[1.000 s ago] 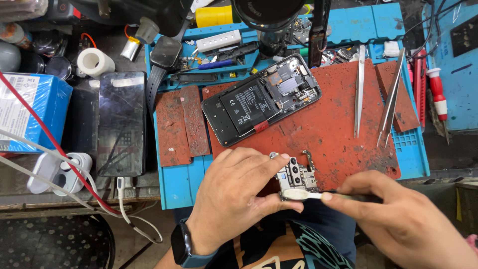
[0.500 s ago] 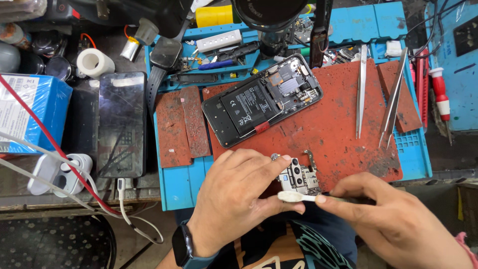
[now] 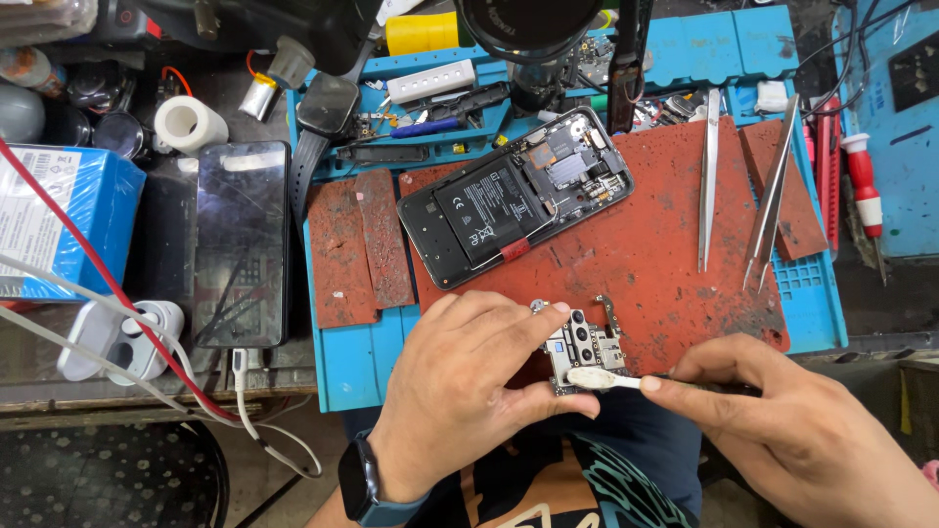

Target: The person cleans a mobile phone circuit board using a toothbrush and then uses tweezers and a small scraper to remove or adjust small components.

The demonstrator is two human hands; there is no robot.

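**Brushing a small circuit board at the red mat's front edge**

Holding the circuit board (image 3: 585,350) between thumb and fingers, the left hand (image 3: 469,391) keeps it just off the near edge of the red mat (image 3: 646,244). The right hand (image 3: 792,430) pinches a white brush (image 3: 602,378), whose head has slid leftward across the board since 1 second ago, suggesting cleaning strokes underway. The board's long axis runs toward the opened phone (image 3: 514,200); the brush lies crosswise.

Opened phone (image 3: 515,210), tweezers (image 3: 708,181), tape roll (image 3: 190,124)
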